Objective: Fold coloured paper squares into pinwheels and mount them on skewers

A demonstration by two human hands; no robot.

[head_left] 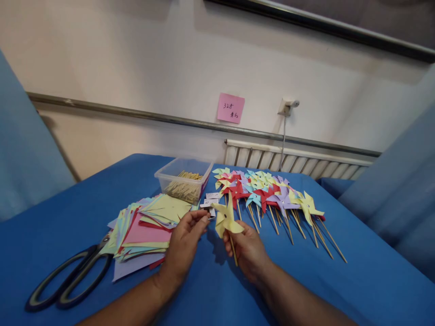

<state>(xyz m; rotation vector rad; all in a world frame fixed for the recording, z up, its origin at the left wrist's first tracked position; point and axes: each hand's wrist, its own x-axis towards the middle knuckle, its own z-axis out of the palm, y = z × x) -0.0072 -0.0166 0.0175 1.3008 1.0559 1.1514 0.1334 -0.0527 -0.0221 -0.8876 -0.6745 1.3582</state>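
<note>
Held the yellow pinwheel [224, 222] by its stick [234, 251] in the closed grip of the right hand [247, 249], above the blue worktop [367, 271] and near the bunch of pinwheels [282, 199], with the left hand [186, 236] curled just beside it, impossible to call as empty or pinching something small. Seemed to be at fastening or checking the centre, and called next for a steady stick and light handling of the folded blades. Could not make out the stick's top behind the blades, nor inside the small white boxes [212, 200], partly covered.
</note>
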